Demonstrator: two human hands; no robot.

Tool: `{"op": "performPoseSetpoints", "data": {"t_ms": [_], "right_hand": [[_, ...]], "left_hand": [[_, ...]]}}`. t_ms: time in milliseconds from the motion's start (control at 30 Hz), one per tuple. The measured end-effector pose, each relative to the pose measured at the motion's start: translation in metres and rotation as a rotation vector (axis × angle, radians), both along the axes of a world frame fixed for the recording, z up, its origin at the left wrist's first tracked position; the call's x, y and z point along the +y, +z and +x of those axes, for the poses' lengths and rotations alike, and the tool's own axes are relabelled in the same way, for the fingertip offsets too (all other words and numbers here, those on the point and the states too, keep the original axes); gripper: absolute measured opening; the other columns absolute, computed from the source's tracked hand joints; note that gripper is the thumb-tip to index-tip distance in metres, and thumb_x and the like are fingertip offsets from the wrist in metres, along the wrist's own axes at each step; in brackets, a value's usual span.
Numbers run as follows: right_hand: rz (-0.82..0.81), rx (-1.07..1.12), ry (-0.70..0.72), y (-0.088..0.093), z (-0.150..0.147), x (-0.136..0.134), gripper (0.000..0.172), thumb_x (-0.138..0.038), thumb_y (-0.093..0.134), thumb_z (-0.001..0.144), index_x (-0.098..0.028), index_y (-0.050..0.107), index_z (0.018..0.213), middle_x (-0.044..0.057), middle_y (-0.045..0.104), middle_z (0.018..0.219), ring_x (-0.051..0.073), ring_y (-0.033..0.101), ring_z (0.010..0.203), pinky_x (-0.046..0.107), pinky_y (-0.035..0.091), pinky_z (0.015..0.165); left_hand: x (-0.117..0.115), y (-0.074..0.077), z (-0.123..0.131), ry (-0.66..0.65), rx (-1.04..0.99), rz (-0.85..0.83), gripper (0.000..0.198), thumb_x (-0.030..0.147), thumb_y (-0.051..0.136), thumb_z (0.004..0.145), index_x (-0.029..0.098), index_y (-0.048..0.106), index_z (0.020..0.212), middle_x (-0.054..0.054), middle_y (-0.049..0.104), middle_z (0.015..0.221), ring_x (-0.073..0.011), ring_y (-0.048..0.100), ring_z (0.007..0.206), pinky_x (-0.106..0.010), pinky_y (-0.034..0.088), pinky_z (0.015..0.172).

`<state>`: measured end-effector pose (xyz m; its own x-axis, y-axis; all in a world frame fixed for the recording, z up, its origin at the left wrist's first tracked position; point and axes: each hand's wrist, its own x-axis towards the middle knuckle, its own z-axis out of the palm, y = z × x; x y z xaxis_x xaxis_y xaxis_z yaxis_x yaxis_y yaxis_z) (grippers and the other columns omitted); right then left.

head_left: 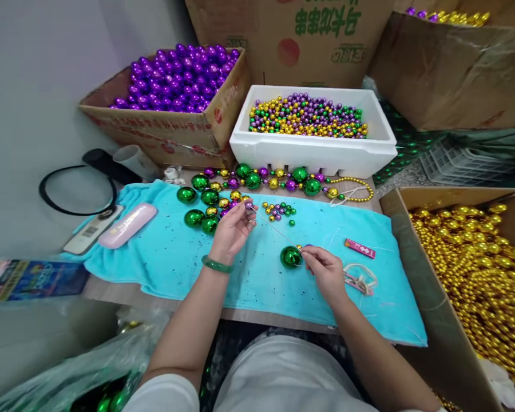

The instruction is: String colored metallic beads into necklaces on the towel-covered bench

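Looking down on a turquoise towel [171, 263] spread across a tabletop, speckled with dark flecks. Hemmed in by boxes on all sides: behind left, a cardboard box [171, 129] heaped with purple balls; dead centre at the back, a white foam box [313, 150] full of small mixed beads; hard on the right, a gold-bead box [400, 229] against the towel's end.

Now the hands. Left hand [234, 229] pinched tight on a purple bead [249, 204], right at the tip of a thin needle [274, 228]. Right hand [324, 272] closed narrow on the needle's other end, just beside a big green ball [290, 257] lying mid-towel. Beyond the left hand, a finished bead strand [257, 180] curling along the back edge, with loose small beads [278, 210] near it.

Off to the left, a pink case [126, 225] and a remote control [90, 232], half off the towel. On the right, a pink stick [359, 248], lettering too small to read.

Writing next: green characters printed upside down on the tall carton [326, 26] at the back, plus a red round mark. Not legible beyond that.

Open towel in front of both wrists and out to the front left; front hem hanging over the table edge by the lap.
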<state>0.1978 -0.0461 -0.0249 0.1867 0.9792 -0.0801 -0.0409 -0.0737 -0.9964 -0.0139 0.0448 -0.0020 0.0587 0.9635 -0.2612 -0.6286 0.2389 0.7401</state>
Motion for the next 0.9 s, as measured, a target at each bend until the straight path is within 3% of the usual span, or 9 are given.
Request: {"op": "performPoseSetpoints", "data": {"t_ms": [233,433,533,633,733,833,900], "right_hand": [[-0.004,-0.032,0.016,0.003,-0.006,0.000,0.015,-0.033,0.069,0.068,-0.019,0.073,0.071,-0.002,0.054,0.048,0.011,0.043,0.045,0.025,0.037,0.044],[-0.020,-0.031,0.012,0.002,-0.007,0.001,0.019,-0.036,0.069,0.068,-0.019,0.073,0.072,-0.001,0.056,0.051,0.011,0.044,0.047,0.025,0.036,0.044],[-0.078,0.027,0.021,0.000,-0.008,0.002,0.023,-0.039,0.070,0.067,-0.018,0.072,0.075,-0.001,0.055,0.051,0.010,0.044,0.046,0.023,0.035,0.043],[-0.135,0.104,0.021,-0.001,-0.008,0.002,0.026,-0.041,0.070,0.068,-0.017,0.071,0.078,-0.002,0.055,0.052,0.010,0.045,0.047,0.022,0.034,0.044],[-0.149,0.130,0.028,-0.001,-0.007,0.002,0.027,-0.041,0.071,0.067,-0.016,0.071,0.078,-0.002,0.054,0.053,0.009,0.044,0.047,0.022,0.033,0.044],[-0.144,0.117,0.032,0.000,-0.007,0.001,0.028,-0.042,0.071,0.067,-0.016,0.070,0.079,-0.002,0.053,0.052,0.009,0.042,0.046,0.022,0.031,0.043],[-0.136,0.100,0.030,0.000,-0.007,0.001,0.029,-0.043,0.071,0.067,-0.016,0.069,0.078,-0.003,0.053,0.051,0.009,0.041,0.045,0.022,0.031,0.042]], "left_hand": [[-0.005,0.002,-0.007,0.044,-0.088,-0.075,0.010,0.021,0.063,0.084,0.015,0.068,0.090,-0.005,0.069,0.083,-0.0083,0.061,0.067,-0.019,0.049,0.058],[-0.011,0.002,-0.005,0.018,0.048,0.019,0.019,0.024,0.071,0.076,0.016,0.068,0.093,-0.005,0.069,0.088,-0.0092,0.060,0.069,-0.021,0.048,0.060],[-0.011,-0.003,-0.008,0.038,0.318,0.123,0.024,0.034,0.069,0.078,0.018,0.070,0.095,-0.007,0.069,0.092,-0.0125,0.060,0.072,-0.025,0.047,0.062],[-0.009,-0.014,-0.013,0.180,0.876,0.282,0.020,0.034,0.062,0.082,0.019,0.071,0.093,-0.007,0.068,0.093,-0.0178,0.061,0.082,-0.031,0.048,0.073],[-0.008,-0.030,-0.015,0.137,1.350,0.415,0.016,0.027,0.062,0.081,0.019,0.071,0.091,-0.009,0.066,0.094,-0.0240,0.060,0.091,-0.037,0.045,0.086],[-0.009,-0.046,-0.010,0.041,1.531,0.408,0.026,0.023,0.064,0.078,0.018,0.068,0.103,-0.013,0.064,0.102,-0.0292,0.059,0.097,-0.041,0.044,0.088],[-0.008,-0.053,-0.006,0.053,1.517,0.378,0.034,0.020,0.067,0.074,0.017,0.065,0.108,-0.014,0.062,0.106,-0.0309,0.058,0.101,-0.042,0.044,0.090]]}}
